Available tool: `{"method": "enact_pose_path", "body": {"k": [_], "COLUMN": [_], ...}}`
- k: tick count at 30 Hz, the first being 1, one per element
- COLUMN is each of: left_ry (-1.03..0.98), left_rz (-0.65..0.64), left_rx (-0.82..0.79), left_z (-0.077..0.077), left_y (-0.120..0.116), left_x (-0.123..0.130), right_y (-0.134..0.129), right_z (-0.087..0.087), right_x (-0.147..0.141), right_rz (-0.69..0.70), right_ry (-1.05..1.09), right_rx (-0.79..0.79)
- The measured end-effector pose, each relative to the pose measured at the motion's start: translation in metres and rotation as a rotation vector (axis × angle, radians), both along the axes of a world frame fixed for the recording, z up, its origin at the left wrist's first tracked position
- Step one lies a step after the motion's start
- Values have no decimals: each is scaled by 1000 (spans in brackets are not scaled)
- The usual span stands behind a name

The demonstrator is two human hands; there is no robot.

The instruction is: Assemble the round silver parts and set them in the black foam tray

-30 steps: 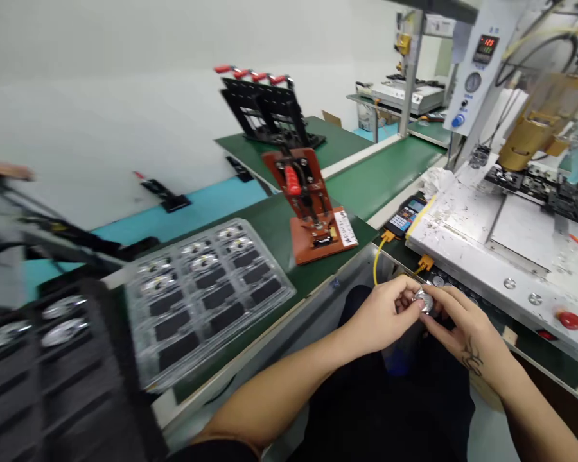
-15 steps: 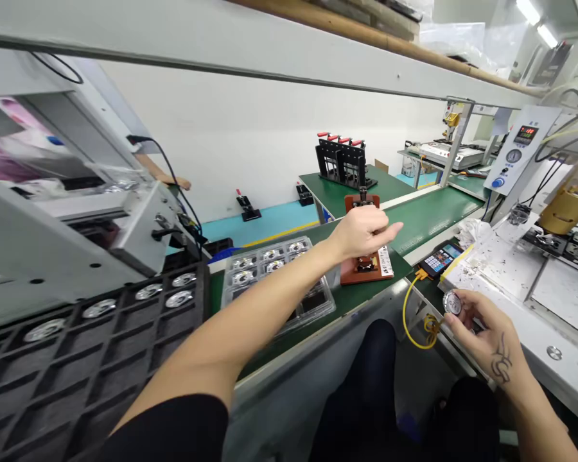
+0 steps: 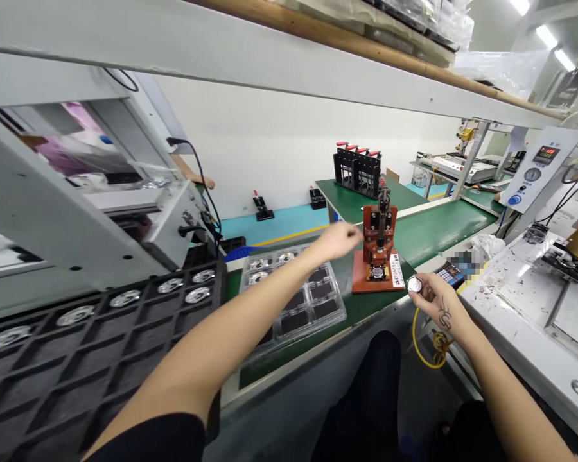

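Observation:
A round silver watch part, disc-like with a pale face, is pinched in my right hand. The hand is just right of a red-brown press jig with an upright toggle clamp. A small round watch part sits in the jig's nest beneath the clamp. My left hand is beside the clamp on its left, apart from it; its curled fingers are smeared by motion. Under my left forearm, a clear plastic tray holds several silver watch parts in its far compartments.
A black compartment tray with silver rings lies at left. A keypad device with a yellow cable is at right, beside a white machine bed. A black clamp rack stands behind. A shelf beam crosses overhead.
My left hand has moved left, away from the jig, uncovering its clamp and nest. My right hand has brought the watch part left and up toward the jig. The view has shifted slightly.

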State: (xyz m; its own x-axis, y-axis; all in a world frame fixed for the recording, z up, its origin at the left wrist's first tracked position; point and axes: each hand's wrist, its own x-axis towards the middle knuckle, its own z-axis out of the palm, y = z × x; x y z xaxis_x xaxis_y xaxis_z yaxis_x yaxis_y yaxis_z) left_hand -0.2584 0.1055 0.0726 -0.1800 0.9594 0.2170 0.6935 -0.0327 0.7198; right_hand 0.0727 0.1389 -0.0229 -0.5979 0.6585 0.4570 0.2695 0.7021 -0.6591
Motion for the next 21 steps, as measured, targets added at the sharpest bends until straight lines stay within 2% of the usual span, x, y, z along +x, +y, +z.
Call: {"method": "enact_pose_path", "body": {"k": [2,4,6,8,11,14,17,21], "left_ry": [-2,-5,-4,-4,-11,-14,-11,-6], "left_rz": [-103,-156,-171,-175,-185,-182,-162,-102], "left_rx": [-135,-201,-210,-186,-148,-142,-159,-129], "left_z": [-33,-57,-70,-77,-81,-80,-73,-51], "left_y": [-11,-11,-3,4,9,2,-16,-55], "left_x": [14,30,42,49,51,42,21,-19], "right_y": [16,32,45,53,58,63,70,81], "right_z": [-7,-10,-14,-19,-29,-41,-47,-44], "right_x": [-16,-34,-50,-59,-64,-69,-82,-105], "right_rz": [25,30,23,14,17,46,104,184], "right_ry": [-18,-30,-39,-47,-69,-106,-159,-221], "right_rx": [13,11,3,-9,-34,-57,-57,-17]}}
